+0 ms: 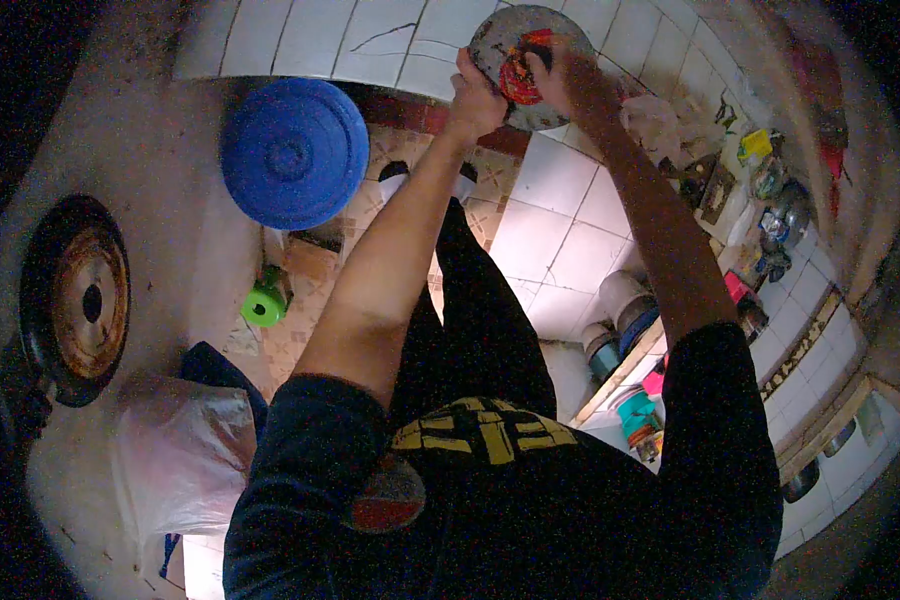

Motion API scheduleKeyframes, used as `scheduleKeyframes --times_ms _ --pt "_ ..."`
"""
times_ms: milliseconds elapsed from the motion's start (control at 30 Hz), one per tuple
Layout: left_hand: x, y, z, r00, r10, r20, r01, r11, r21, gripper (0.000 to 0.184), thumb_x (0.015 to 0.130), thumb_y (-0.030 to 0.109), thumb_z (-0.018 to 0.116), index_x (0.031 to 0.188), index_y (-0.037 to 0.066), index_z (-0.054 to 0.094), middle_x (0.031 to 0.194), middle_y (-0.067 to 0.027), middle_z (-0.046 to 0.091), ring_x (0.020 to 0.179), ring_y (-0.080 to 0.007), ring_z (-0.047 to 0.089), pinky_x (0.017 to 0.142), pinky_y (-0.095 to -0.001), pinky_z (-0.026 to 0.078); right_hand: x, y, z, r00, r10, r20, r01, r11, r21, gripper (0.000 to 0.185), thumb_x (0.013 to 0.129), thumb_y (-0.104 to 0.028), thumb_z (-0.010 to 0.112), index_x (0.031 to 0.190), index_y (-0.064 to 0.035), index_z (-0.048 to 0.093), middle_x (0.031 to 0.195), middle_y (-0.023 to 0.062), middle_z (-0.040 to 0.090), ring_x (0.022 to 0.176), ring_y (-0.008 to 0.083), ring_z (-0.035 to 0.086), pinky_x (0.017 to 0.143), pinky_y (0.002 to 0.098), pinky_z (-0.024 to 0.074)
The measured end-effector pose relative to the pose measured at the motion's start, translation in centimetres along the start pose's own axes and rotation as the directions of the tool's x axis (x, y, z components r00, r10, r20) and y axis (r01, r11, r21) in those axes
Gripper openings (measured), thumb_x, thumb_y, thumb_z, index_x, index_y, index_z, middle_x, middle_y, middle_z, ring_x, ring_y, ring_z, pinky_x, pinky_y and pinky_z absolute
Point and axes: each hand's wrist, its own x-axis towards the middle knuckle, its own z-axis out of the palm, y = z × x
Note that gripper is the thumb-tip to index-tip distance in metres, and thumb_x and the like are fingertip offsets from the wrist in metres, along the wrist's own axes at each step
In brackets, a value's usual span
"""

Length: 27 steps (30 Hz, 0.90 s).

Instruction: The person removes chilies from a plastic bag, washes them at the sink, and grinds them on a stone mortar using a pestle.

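Over the edge of the white-tiled counter, at the top of the head view, I hold a round grey metal plate or lid (490, 45). My left hand (478, 100) is closed on its near left rim, with the thumb up along the edge. A red-and-yellow crinkled thing (516, 82) lies against the disc's face; its kind is not clear. My right hand (570, 80) is closed over that thing from the right, pressing it to the disc. Its fingertips are partly hidden.
A large blue round lid (292, 153) sits below the counter (310, 40) at left. On the left wall hangs a black pan (85, 300), above a filled plastic bag (185, 450). A green object (263, 305) stands low down. Jars and a yellow packet (755, 145) crowd the right side.
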Motion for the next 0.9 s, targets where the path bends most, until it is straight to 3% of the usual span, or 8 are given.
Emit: scheduleKeyframes --times_ms 133,400,433,467,700,767,800,900 --pt "-2.2 7.2 -2.7 0.948 -0.319 0.014 0.315 0.942 0.112 0.095 0.074 0.011 0.060 0.137 -0.002 -0.010 0.126 -0.0419 0.030 0.113 -0.0523 0.039 0.101 -0.0474 0.034 -0.3 -1.0 1.0 0.986 -0.073 0.148 0.091 0.989 -0.117 0.041 0.089 -0.039 0.054 0.110 -0.0040 0.050 0.068 0.0215 0.063 0.063 0.0415 0.063 0.060 0.0518 0.0517" --pt "-1.8 2.8 -1.5 0.992 -0.129 -0.011 0.129 0.990 0.048 0.094 0.072 0.008 0.057 0.136 -0.005 -0.010 0.125 -0.0422 0.029 0.111 -0.0536 0.039 0.101 -0.0480 0.035 -0.7 -1.3 1.1 0.966 -0.098 0.240 0.138 0.978 -0.153 0.037 0.088 -0.035 0.055 0.107 -0.0036 0.049 0.065 0.0214 0.062 0.062 0.0404 0.063 0.056 0.0498 0.0508" --pt "-1.6 2.2 -1.1 0.993 -0.114 -0.012 0.115 0.993 0.030 0.094 0.072 0.008 0.057 0.136 -0.006 -0.010 0.124 -0.0422 0.029 0.111 -0.0538 0.039 0.101 -0.0481 0.035 -0.7 -0.6 1.2 0.969 -0.168 0.179 0.177 0.983 -0.038 0.038 0.088 -0.034 0.055 0.108 -0.0035 0.048 0.066 0.0211 0.062 0.062 0.0401 0.063 0.057 0.0495 0.0508" --pt "-1.8 1.7 -0.8 0.993 -0.120 -0.011 0.120 0.993 0.016 0.094 0.072 0.008 0.057 0.136 -0.006 -0.010 0.124 -0.0422 0.028 0.111 -0.0540 0.039 0.100 -0.0482 0.035 -0.9 -0.1 1.2 0.968 -0.226 0.109 0.219 0.973 0.072 0.038 0.089 -0.034 0.054 0.110 -0.0033 0.047 0.067 0.0208 0.062 0.062 0.0398 0.063 0.057 0.0491 0.0509" --pt "-1.8 4.0 -1.3 0.985 -0.164 -0.058 0.167 0.984 0.058 0.096 0.073 0.010 0.061 0.137 -0.003 -0.009 0.123 -0.0404 0.029 0.105 -0.0552 0.045 0.096 -0.0498 0.040 -1.4 -1.4 -0.7 0.928 -0.361 0.092 0.358 0.933 0.042 0.042 0.089 -0.033 0.054 0.119 -0.0052 0.043 0.069 0.0213 0.063 0.063 0.0388 0.063 0.057 0.0493 0.0504" --pt "-2.6 7.5 -2.7 0.966 -0.258 -0.020 0.259 0.964 0.069 0.096 0.074 0.010 0.062 0.137 -0.002 -0.010 0.123 -0.0402 0.029 0.105 -0.0549 0.045 0.096 -0.0499 0.040 -0.9 -1.2 0.0 0.929 -0.028 0.370 0.089 0.985 -0.150 0.045 0.089 -0.033 0.054 0.123 -0.0063 0.041 0.071 0.0218 0.064 0.065 0.0390 0.064 0.059 0.0499 0.0505" --pt "-2.8 8.0 -2.9 0.936 -0.350 0.016 0.348 0.934 0.083 0.097 0.074 0.011 0.062 0.137 -0.001 -0.011 0.123 -0.0399 0.029 0.106 -0.0546 0.045 0.097 -0.0500 0.040 -0.8 -1.5 -0.4 0.929 -0.029 0.368 0.090 0.985 -0.149 0.045 0.089 -0.033 0.054 0.123 -0.0063 0.041 0.071 0.0218 0.064 0.065 0.0390 0.064 0.059 0.0499 0.0505" --pt "-2.6 6.6 -2.0 0.959 -0.283 -0.038 0.285 0.952 0.109 0.098 0.074 0.010 0.062 0.137 -0.001 -0.012 0.124 -0.0395 0.029 0.107 -0.0537 0.045 0.098 -0.0489 0.039 -0.3 -1.1 -0.8 0.915 -0.015 0.402 -0.063 0.982 0.179 0.043 0.089 -0.035 0.054 0.120 -0.0063 0.044 0.071 0.0199 0.064 0.065 0.0394 0.064 0.060 0.0495 0.0509"
